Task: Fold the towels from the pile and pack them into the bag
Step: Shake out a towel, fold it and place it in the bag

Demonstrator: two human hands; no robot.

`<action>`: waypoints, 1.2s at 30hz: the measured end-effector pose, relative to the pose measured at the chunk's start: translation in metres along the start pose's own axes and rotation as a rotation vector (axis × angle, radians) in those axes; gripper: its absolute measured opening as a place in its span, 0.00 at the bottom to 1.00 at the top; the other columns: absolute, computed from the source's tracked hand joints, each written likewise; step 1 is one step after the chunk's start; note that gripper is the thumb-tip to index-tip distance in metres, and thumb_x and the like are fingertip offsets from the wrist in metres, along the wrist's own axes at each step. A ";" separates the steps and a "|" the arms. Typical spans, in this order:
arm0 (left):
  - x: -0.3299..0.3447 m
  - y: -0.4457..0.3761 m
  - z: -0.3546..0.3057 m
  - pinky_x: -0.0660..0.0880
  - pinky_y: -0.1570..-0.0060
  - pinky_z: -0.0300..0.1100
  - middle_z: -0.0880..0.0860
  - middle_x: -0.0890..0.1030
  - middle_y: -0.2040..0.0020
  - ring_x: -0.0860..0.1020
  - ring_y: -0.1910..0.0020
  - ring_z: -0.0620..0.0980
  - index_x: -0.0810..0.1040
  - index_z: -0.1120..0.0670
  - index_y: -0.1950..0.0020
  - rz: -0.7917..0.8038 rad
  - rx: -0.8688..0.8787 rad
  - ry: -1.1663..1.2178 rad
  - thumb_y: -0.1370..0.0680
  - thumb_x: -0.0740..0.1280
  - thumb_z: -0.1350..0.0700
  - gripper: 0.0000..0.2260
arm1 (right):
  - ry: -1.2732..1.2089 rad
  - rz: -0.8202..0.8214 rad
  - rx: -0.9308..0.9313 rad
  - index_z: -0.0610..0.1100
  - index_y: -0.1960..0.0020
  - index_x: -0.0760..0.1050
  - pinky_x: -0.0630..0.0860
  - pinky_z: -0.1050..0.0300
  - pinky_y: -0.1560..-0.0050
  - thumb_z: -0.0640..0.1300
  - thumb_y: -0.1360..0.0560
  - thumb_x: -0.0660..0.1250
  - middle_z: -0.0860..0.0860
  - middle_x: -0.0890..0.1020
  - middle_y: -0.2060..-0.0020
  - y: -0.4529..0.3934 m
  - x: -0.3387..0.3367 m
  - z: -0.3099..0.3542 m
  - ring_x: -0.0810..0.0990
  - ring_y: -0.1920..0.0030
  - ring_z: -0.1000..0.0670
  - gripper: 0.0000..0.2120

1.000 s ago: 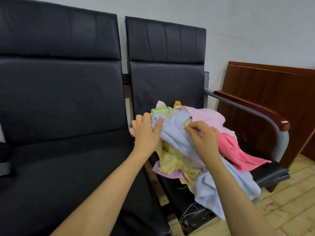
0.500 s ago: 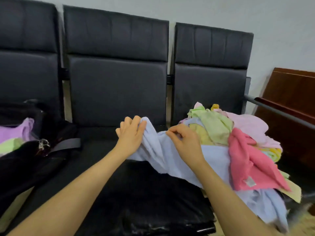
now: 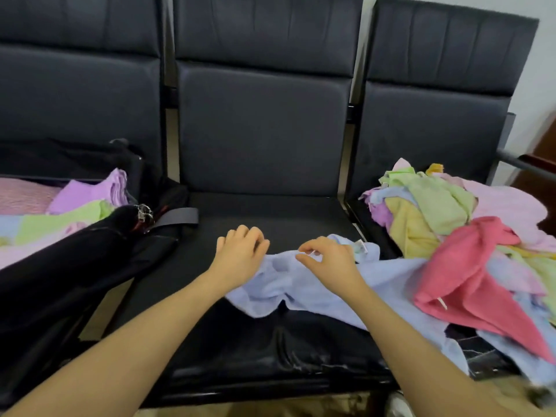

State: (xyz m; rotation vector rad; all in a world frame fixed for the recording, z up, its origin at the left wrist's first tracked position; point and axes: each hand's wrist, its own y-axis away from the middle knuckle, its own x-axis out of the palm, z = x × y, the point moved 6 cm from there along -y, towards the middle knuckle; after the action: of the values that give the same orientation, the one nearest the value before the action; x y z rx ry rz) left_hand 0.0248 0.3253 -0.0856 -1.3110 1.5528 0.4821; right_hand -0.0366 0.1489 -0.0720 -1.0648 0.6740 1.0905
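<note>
A light blue towel [image 3: 304, 288] lies crumpled on the middle black seat [image 3: 240, 341], its right part trailing under the pile. My left hand [image 3: 240, 255] grips the towel's left top edge. My right hand [image 3: 326, 258] pinches its upper edge near a small white tag. The pile of towels [image 3: 445, 224], pink, yellow, green and lilac, sits on the right seat, with a deep pink towel [image 3: 469, 275] draped in front. The open black bag [image 3: 75, 260] rests on the left seat with folded lilac and green towels [image 3: 87, 197] inside.
Three black padded chairs stand in a row with tall backrests [image 3: 264, 115]. A grey strap [image 3: 177, 216] from the bag lies on the middle seat. A grey armrest [image 3: 523, 162] and brown wooden panel are at the far right.
Both hands have pulled the light blue towel leftward off the pile and lowered it onto the middle seat. My view swung left, bringing the bag into sight.
</note>
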 end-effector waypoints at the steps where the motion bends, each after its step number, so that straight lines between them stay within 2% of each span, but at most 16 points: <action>1: 0.005 0.003 -0.008 0.58 0.51 0.43 0.48 0.73 0.47 0.70 0.49 0.51 0.74 0.51 0.45 0.022 0.062 -0.030 0.18 0.55 0.47 0.12 | 0.064 -0.020 -0.016 0.52 0.48 0.81 0.64 0.54 0.44 0.55 0.22 0.60 0.56 0.81 0.49 0.002 -0.005 -0.007 0.76 0.46 0.54 0.13; 3: 0.016 0.010 -0.028 0.59 0.49 0.42 0.46 0.72 0.43 0.69 0.46 0.50 0.73 0.48 0.39 0.097 0.200 -0.118 0.21 0.47 0.41 0.21 | 0.240 -0.025 -0.049 0.52 0.48 0.81 0.59 0.53 0.46 0.55 0.23 0.56 0.56 0.80 0.47 0.007 -0.018 -0.024 0.76 0.46 0.51 0.16; 5: 0.022 0.015 -0.055 0.59 0.46 0.43 0.46 0.71 0.39 0.69 0.43 0.50 0.71 0.47 0.35 0.133 0.310 -0.176 0.26 0.39 0.38 0.30 | 0.332 -0.048 -0.059 0.52 0.50 0.81 0.52 0.56 0.53 0.53 0.23 0.57 0.55 0.80 0.50 0.014 -0.032 -0.042 0.77 0.49 0.50 0.14; 8: 0.035 0.015 -0.096 0.59 0.43 0.43 0.46 0.70 0.35 0.68 0.39 0.50 0.69 0.47 0.32 0.150 0.375 -0.151 0.19 0.48 0.43 0.21 | 0.446 -0.070 -0.061 0.51 0.62 0.81 0.52 0.54 0.59 0.50 0.32 0.64 0.54 0.81 0.64 0.030 -0.051 -0.066 0.81 0.63 0.48 0.08; 9: 0.042 0.016 -0.109 0.59 0.42 0.44 0.47 0.71 0.35 0.69 0.39 0.50 0.70 0.48 0.32 0.157 0.402 -0.138 0.19 0.48 0.43 0.21 | 0.491 -0.113 -0.065 0.51 0.63 0.81 0.53 0.54 0.59 0.49 0.35 0.66 0.54 0.81 0.65 0.036 -0.060 -0.073 0.81 0.65 0.48 0.06; 13: 0.069 0.023 -0.160 0.66 0.49 0.51 0.52 0.78 0.41 0.76 0.45 0.57 0.77 0.53 0.39 0.170 0.563 -0.070 0.24 0.46 0.43 0.27 | 0.602 -0.132 -0.055 0.49 0.59 0.82 0.57 0.51 0.51 0.48 0.35 0.69 0.53 0.83 0.60 0.055 -0.081 -0.105 0.83 0.58 0.49 0.06; 15: 0.081 0.024 -0.179 0.68 0.47 0.52 0.55 0.76 0.35 0.75 0.39 0.58 0.74 0.55 0.34 0.181 0.625 -0.105 0.25 0.44 0.42 0.31 | 0.627 -0.126 -0.015 0.47 0.53 0.82 0.56 0.48 0.44 0.47 0.33 0.74 0.51 0.84 0.53 0.060 -0.089 -0.121 0.83 0.49 0.47 0.09; 17: 0.095 0.021 -0.198 0.62 0.37 0.50 0.53 0.63 0.25 0.65 0.29 0.53 0.60 0.53 0.24 0.225 0.613 -0.175 0.22 0.42 0.40 0.31 | 0.678 -0.136 0.044 0.46 0.46 0.82 0.54 0.44 0.41 0.48 0.30 0.70 0.49 0.83 0.47 0.068 -0.098 -0.140 0.81 0.44 0.44 0.14; 19: 0.107 0.017 -0.217 0.55 0.32 0.48 0.51 0.56 0.22 0.58 0.25 0.50 0.52 0.52 0.22 0.280 0.572 -0.161 0.17 0.48 0.44 0.26 | 0.734 -0.132 0.105 0.47 0.43 0.81 0.55 0.43 0.39 0.51 0.28 0.59 0.49 0.83 0.44 0.077 -0.107 -0.159 0.81 0.42 0.44 0.19; 22: 0.130 0.010 -0.239 0.58 0.36 0.47 0.52 0.63 0.25 0.63 0.29 0.53 0.51 0.52 0.22 0.311 0.477 -0.047 0.16 0.50 0.47 0.24 | 0.732 -0.118 0.166 0.48 0.43 0.82 0.54 0.44 0.38 0.52 0.27 0.56 0.49 0.82 0.43 0.089 -0.117 -0.180 0.81 0.42 0.43 0.21; 25: 0.149 0.008 -0.239 0.58 0.42 0.46 0.53 0.69 0.36 0.67 0.37 0.55 0.55 0.49 0.23 0.299 0.360 0.019 0.16 0.48 0.46 0.22 | 0.698 -0.184 0.127 0.48 0.50 0.84 0.56 0.44 0.41 0.49 0.31 0.64 0.49 0.84 0.46 0.091 -0.122 -0.180 0.81 0.44 0.43 0.14; 28: 0.146 0.008 -0.232 0.54 0.53 0.43 0.49 0.71 0.48 0.68 0.45 0.53 0.71 0.47 0.33 0.168 0.349 0.107 0.21 0.43 0.38 0.26 | 0.640 -0.274 0.064 0.50 0.60 0.83 0.56 0.48 0.43 0.47 0.32 0.66 0.52 0.84 0.54 0.091 -0.124 -0.175 0.82 0.49 0.47 0.08; 30: 0.131 0.006 -0.225 0.52 0.56 0.42 0.48 0.70 0.55 0.69 0.48 0.53 0.79 0.49 0.45 0.029 0.301 0.248 0.21 0.51 0.39 0.22 | 0.574 -0.339 0.026 0.50 0.63 0.82 0.56 0.50 0.45 0.48 0.28 0.61 0.54 0.83 0.59 0.092 -0.129 -0.172 0.82 0.54 0.49 0.12; 32: 0.115 0.001 -0.216 0.52 0.57 0.42 0.46 0.69 0.59 0.68 0.51 0.51 0.82 0.51 0.53 -0.091 0.273 0.340 0.21 0.61 0.45 0.14 | 0.504 -0.390 0.025 0.51 0.64 0.82 0.55 0.51 0.45 0.50 0.26 0.58 0.55 0.83 0.62 0.092 -0.136 -0.170 0.81 0.56 0.49 0.15; 33: 0.105 -0.001 -0.212 0.51 0.57 0.42 0.44 0.67 0.60 0.67 0.54 0.50 0.83 0.51 0.56 -0.141 0.272 0.362 0.22 0.63 0.44 0.14 | 0.468 -0.402 0.028 0.51 0.63 0.82 0.55 0.51 0.44 0.51 0.26 0.58 0.55 0.83 0.62 0.093 -0.139 -0.170 0.81 0.56 0.49 0.16; 36: 0.074 -0.004 -0.197 0.50 0.60 0.42 0.42 0.64 0.65 0.66 0.59 0.50 0.81 0.52 0.66 -0.272 0.350 0.339 0.28 0.59 0.38 0.21 | 0.355 -0.389 0.040 0.51 0.57 0.83 0.54 0.51 0.44 0.54 0.26 0.56 0.56 0.83 0.58 0.090 -0.138 -0.167 0.80 0.52 0.47 0.18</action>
State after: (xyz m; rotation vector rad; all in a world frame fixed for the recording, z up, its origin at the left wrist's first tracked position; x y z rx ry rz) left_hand -0.0490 0.1296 -0.0661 -1.3434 1.6080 -0.1875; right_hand -0.1599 -0.0493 -0.0463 -1.3054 0.7256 0.5563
